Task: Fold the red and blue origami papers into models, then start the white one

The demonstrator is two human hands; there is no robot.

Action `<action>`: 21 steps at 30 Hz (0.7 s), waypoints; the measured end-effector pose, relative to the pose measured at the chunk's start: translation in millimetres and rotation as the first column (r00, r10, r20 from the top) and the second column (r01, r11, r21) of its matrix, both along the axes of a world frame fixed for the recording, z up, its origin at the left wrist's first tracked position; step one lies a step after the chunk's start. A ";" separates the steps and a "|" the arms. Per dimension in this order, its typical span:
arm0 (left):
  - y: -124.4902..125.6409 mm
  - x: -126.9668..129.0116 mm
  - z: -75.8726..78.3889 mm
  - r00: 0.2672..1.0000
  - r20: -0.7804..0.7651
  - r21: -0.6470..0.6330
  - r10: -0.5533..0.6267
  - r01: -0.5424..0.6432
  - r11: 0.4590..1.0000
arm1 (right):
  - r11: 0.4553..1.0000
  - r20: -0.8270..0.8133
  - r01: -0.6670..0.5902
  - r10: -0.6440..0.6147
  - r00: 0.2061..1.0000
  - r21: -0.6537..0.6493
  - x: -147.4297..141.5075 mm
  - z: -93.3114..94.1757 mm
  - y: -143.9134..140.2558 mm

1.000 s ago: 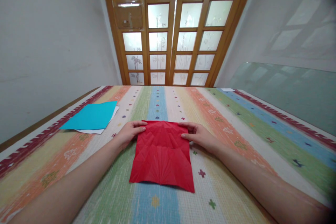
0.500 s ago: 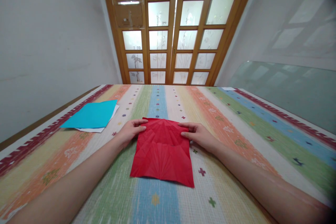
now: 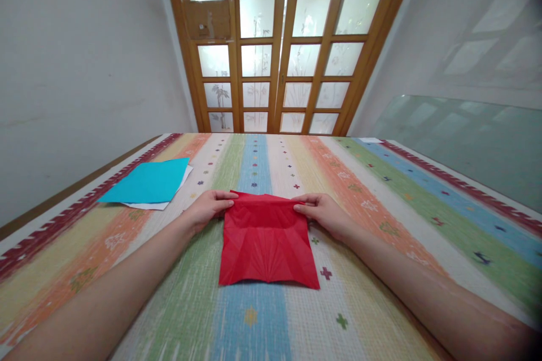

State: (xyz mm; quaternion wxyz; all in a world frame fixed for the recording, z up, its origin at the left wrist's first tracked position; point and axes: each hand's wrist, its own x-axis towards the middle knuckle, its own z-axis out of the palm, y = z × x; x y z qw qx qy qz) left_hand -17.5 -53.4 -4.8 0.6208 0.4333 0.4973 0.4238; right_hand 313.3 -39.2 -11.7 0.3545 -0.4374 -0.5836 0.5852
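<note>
A creased red paper sheet lies on the striped tablecloth in front of me. My left hand pinches its far left corner between thumb and fingers. My right hand pinches the far right corner the same way. The far edge of the red sheet is lifted a little off the cloth, while the near edge rests on the table. Many fold lines fan out across the sheet.
A cyan paper sheet lies on a white sheet at the left of the table. A glass pane leans at the right. Wooden doors with frosted panels stand behind the table's far end.
Both hands have closed on the far corners of the red sheet and raised its far edge. The sheet's near edge has slid slightly away from me.
</note>
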 end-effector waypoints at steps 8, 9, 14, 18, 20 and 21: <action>1.1 -1.1 -7.3 1.000 0.012 0.131 0.006 -0.007 0.991 | 0.996 -0.137 0.091 -0.091 0.986 -0.007 -2.7 -3.5 3.7; 0.8 -1.0 -8.0 1.000 -0.010 0.146 0.004 -0.002 0.989 | 0.995 -0.157 0.099 -0.098 0.983 -0.003 -3.3 -3.7 3.6; -1.7 1.6 -9.0 0.998 -0.050 0.194 0.030 -0.020 0.981 | 0.978 -0.145 0.176 -0.159 0.977 0.112 -7.5 -3.8 -0.5; 0.4 -0.5 -1.7 0.979 -0.087 0.203 0.183 -0.162 0.966 | 0.913 -0.131 0.325 -0.300 0.945 0.246 -7.5 -5.6 1.1; 5.4 -8.7 5.3 0.950 -0.109 0.233 0.294 -0.263 0.936 | 0.886 -0.103 0.365 -0.350 0.931 0.285 -4.5 -6.9 5.1; 8.8 -15.4 9.4 0.926 -0.120 0.256 0.357 -0.318 0.913 | 0.875 -0.096 0.383 -0.372 0.923 0.295 -2.7 -7.5 7.2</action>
